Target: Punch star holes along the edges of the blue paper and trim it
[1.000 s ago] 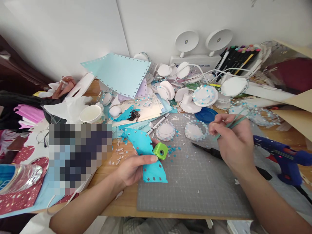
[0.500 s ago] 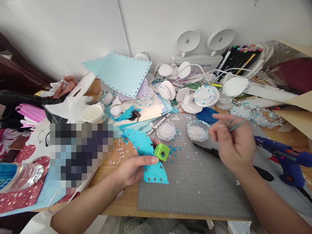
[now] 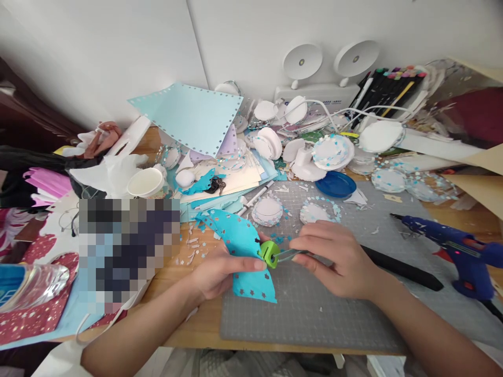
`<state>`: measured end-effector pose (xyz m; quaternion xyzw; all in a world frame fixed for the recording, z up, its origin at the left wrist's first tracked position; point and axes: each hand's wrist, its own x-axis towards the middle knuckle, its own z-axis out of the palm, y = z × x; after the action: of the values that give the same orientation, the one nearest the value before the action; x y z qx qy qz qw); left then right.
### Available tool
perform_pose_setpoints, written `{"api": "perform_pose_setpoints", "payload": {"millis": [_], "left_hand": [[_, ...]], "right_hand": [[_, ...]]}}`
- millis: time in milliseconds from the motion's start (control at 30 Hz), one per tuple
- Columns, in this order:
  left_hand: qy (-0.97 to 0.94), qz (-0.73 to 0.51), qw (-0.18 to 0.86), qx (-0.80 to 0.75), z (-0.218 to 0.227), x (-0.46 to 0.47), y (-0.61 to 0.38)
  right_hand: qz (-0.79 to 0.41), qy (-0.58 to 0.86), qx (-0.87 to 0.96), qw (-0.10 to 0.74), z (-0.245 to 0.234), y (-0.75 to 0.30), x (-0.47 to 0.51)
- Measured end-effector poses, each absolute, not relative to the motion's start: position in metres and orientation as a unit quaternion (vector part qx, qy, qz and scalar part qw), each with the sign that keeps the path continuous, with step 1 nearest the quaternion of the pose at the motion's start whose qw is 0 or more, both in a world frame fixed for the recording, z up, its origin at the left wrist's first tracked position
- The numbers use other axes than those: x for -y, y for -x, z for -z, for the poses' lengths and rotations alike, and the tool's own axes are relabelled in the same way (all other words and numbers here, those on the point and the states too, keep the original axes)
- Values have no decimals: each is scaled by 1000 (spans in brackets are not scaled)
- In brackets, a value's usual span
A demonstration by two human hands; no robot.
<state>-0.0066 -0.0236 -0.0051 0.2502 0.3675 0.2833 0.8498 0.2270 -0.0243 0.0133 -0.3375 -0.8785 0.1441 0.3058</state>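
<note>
My left hand (image 3: 222,269) is closed on a small green craft punch (image 3: 269,254), its thumb on the near side. A curved sheet of bright blue paper (image 3: 244,242), with flower-shaped holes along its edges, runs through the same grip. My right hand (image 3: 334,256) pinches a pair of slim metal tweezers (image 3: 288,255), whose tips reach the opening of the punch. Small blue paper flowers (image 3: 279,238) lie on the grey cutting mat (image 3: 298,314) behind the punch. Two white discs stand just beyond, and the nearer-left disc (image 3: 268,210) is ringed with tiny flowers.
A blue hot glue gun (image 3: 458,251) lies at the right, beside a black-handled tool (image 3: 401,268). Behind the mat are a blue lid (image 3: 336,184) and piled white discs. A paper cup (image 3: 145,182) and a clear bottle (image 3: 35,285) stand left.
My right hand has moved left and down with the tweezers, bringing their tips to the punch. The punch has turned slightly in my left hand.
</note>
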Motion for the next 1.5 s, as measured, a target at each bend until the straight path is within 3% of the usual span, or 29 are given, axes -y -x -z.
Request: {"api": "perform_pose_setpoints", "payload": {"millis": [333,700,800,1000,1300,1400,1500], "left_hand": [[-272,-289,823,-407,0,25,3],[-261,-299,833,-386,3,26,6],[-251,-316,833,-378,5,25,7],[-221,-354,835,-358,6,24,12],[-234,-340,863,-291,6,25,14],[-257,-345,849,-306,5,27,12],[-278,-344,832,-334,3,27,9]], "right_hand": [[-147,338,892,260,-11,-225,23],[-168,357,860,323,-11,-229,20],[-127,375,861,320,-9,-231,17],[-51,400,899,171,-1,-235,8],[145,533,818,161,4,-244,-2],[174,570,777,202,2,-245,-1],[183,564,744,309,-5,-242,6]]}}
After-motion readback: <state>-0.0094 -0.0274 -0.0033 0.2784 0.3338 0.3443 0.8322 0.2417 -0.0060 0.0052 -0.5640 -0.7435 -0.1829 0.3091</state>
